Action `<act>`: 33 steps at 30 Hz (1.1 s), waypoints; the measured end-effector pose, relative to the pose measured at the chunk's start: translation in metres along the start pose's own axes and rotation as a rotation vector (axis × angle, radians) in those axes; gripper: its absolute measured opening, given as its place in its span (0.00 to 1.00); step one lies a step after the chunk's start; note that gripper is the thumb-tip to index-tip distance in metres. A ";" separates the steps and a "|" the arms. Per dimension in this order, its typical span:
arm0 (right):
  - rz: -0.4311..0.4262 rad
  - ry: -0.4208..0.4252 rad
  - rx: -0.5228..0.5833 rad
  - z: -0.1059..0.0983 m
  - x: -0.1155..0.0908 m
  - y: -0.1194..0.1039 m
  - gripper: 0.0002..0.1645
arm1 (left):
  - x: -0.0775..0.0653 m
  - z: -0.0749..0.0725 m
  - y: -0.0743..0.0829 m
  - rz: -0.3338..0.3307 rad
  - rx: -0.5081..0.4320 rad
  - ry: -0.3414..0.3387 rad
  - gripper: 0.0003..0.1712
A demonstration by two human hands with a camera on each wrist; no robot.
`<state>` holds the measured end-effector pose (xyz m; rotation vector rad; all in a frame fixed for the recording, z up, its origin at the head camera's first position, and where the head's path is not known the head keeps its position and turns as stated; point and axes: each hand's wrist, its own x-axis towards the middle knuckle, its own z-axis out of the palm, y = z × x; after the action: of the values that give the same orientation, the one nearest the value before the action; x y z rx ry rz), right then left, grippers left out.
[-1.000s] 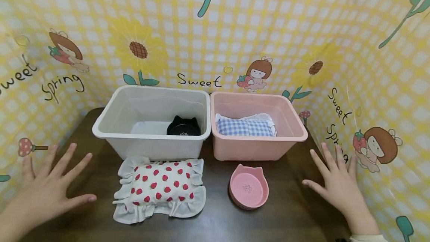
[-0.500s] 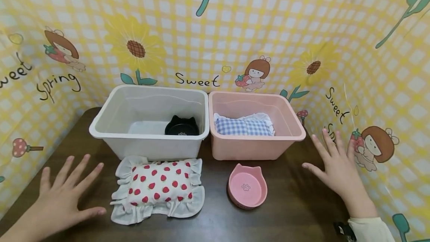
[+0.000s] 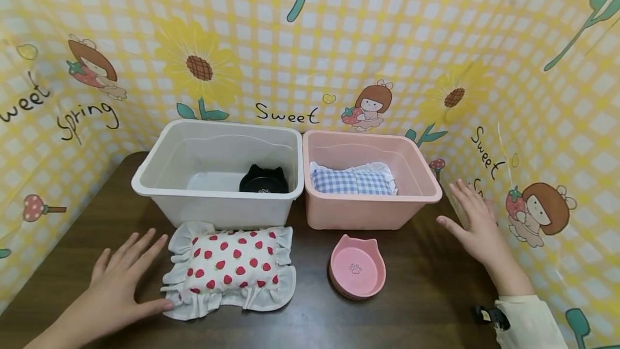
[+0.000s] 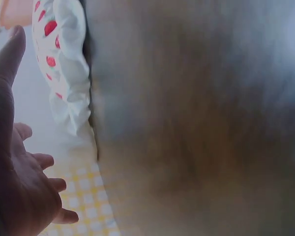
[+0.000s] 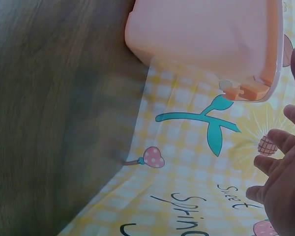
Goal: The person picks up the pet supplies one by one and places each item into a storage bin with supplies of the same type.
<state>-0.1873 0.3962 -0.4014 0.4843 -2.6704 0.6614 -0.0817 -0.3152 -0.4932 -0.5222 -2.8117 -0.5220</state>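
A small strawberry-print pillow [image 3: 232,263] with white ruffles lies in front of the white bin. My left hand [image 3: 118,287] is just left of it, fingers extended and thumb spread toward the ruffle; whether the thumb touches it I cannot tell. In the left wrist view the pillow [image 4: 64,59] appears beyond the thumb. My right hand [image 3: 477,228] hovers right of the pink bin [image 3: 363,214], fingers straight, holding nothing. A pink cat-eared bowl [image 3: 357,268] with a paw print sits on the table between the pillow and my right hand.
The white bin [image 3: 218,211] stands beside the pink bin at the back, with a black cat-eared bowl [image 3: 263,179] inside. A blue checked pillow [image 3: 353,181] lies in the pink bin. Yellow checked cloth [image 3: 271,58] surrounds the dark wooden table [image 3: 407,316].
My left hand has moved right and toward me, close to the strawberry pillow. My right hand has turned, its fingers drawing closer together. The bins, bowls and pillows have stayed in place.
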 end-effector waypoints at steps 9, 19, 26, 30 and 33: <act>0.093 0.022 0.200 0.004 0.004 0.004 0.41 | -0.001 0.008 0.009 -0.022 -0.155 0.037 0.65; 0.154 0.056 0.293 0.009 0.010 0.005 0.30 | 0.004 0.012 0.016 -0.048 -0.143 0.036 0.52; 0.198 0.089 0.312 0.014 0.016 0.004 0.25 | 0.008 0.015 0.021 -0.102 -0.164 -0.029 0.46; 0.206 0.108 0.330 0.016 0.019 0.003 0.22 | 0.012 0.018 0.023 -0.119 -0.211 -0.034 0.41; 0.200 0.129 0.346 0.020 0.021 0.001 0.20 | 0.013 0.020 0.025 -0.151 -0.222 -0.045 0.40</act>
<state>-0.2116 0.3820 -0.4100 0.2497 -2.5090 1.1821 -0.0867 -0.2816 -0.5006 -0.3673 -2.8673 -0.8706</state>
